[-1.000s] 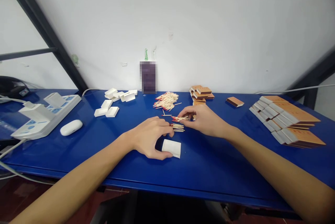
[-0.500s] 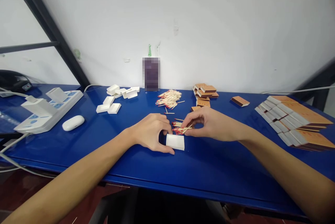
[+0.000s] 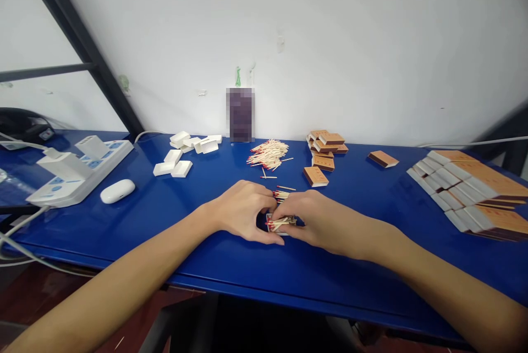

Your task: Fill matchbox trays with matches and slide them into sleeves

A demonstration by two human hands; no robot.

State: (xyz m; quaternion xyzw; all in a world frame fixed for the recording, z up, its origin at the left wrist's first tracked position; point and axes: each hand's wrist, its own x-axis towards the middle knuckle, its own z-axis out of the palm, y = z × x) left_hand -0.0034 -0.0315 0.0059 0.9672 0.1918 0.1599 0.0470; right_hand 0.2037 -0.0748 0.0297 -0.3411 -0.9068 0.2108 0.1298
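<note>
My left hand curls around the left side of a small white matchbox tray, which is almost hidden between both hands on the blue table. My right hand presses a bunch of red-tipped matches down into that tray. A few loose matches lie just behind my hands. A bigger pile of matches sits further back.
Empty white trays lie at back left. Orange matchbox sleeves are at back middle, one lies closer, another to the right. Stacked boxes fill the right. A power strip and white earbud case sit left.
My right hand carried a pinch of matches from behind down onto the white tray, which my left hand kept in place. The tray is now covered by both hands.
</note>
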